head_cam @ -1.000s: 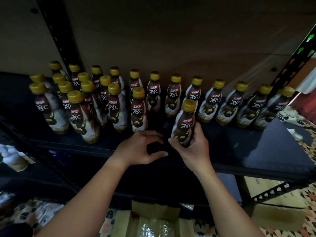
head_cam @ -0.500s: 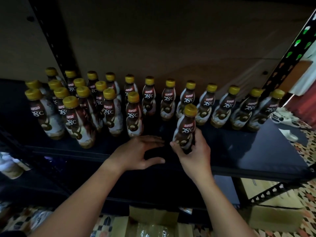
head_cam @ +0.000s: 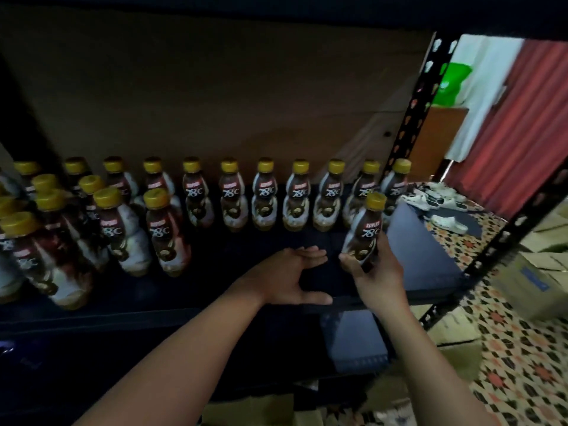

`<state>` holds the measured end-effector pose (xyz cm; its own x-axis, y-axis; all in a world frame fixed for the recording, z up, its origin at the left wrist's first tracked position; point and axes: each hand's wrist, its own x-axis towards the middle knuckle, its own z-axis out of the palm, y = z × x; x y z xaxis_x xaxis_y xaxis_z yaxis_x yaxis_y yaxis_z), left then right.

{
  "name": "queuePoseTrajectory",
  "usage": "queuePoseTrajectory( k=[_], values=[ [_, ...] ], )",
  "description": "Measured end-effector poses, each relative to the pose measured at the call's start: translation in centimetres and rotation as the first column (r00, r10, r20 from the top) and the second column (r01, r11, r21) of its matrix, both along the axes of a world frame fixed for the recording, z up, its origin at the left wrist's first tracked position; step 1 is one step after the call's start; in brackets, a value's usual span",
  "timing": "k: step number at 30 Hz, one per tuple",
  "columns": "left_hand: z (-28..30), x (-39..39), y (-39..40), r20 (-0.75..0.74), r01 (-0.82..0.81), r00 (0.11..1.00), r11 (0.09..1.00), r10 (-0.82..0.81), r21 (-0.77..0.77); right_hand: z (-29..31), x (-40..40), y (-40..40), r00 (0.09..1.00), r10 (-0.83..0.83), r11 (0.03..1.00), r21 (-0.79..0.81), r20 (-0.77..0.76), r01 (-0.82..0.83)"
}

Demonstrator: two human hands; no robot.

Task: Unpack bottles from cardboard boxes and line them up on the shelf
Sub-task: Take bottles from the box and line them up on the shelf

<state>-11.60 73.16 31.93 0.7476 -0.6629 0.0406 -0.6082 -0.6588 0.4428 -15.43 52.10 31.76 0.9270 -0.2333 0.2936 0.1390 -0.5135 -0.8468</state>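
My right hand (head_cam: 376,269) grips a brown coffee bottle (head_cam: 364,233) with a yellow cap, held upright low over the right part of the dark shelf (head_cam: 421,256). Just left of it, my left hand (head_cam: 289,276) hovers over the shelf with fingers straight, thumb spread, holding nothing. A back row of several like bottles (head_cam: 264,195) runs along the shelf's rear. More bottles (head_cam: 123,229) crowd in rows at the left. A cardboard box (head_cam: 264,410) shows at the bottom edge, mostly hidden by my arms.
A black slotted shelf post (head_cam: 412,112) rises at the right, another post (head_cam: 491,250) slants at the front right. Cardboard boxes (head_cam: 534,272) lie on the patterned floor to the right. White sandals (head_cam: 436,201) sit beyond the shelf end. A brown board backs the shelf.
My view swung right. My right hand carried the bottle rightward along the shelf toward its right end. My left hand followed and its fingers straightened.
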Motion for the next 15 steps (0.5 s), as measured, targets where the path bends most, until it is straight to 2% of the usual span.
queuePoseTrajectory(
  k=[5, 15],
  values=[
    [0.0, 1.5, -2.5, -0.046, 0.011, 0.999, 0.999, -0.012, -0.038, 0.3, 2.2, -2.4, 1.0, -0.019, 0.999, -0.027, -0.02, 0.018],
    [-0.7, 1.8, -2.7, -0.062, -0.029, 0.998, 0.993, 0.022, -0.115, 0.2, 4.3, -3.3, 0.997, 0.076, 0.996, -0.058, 0.033, -0.074]
  ],
)
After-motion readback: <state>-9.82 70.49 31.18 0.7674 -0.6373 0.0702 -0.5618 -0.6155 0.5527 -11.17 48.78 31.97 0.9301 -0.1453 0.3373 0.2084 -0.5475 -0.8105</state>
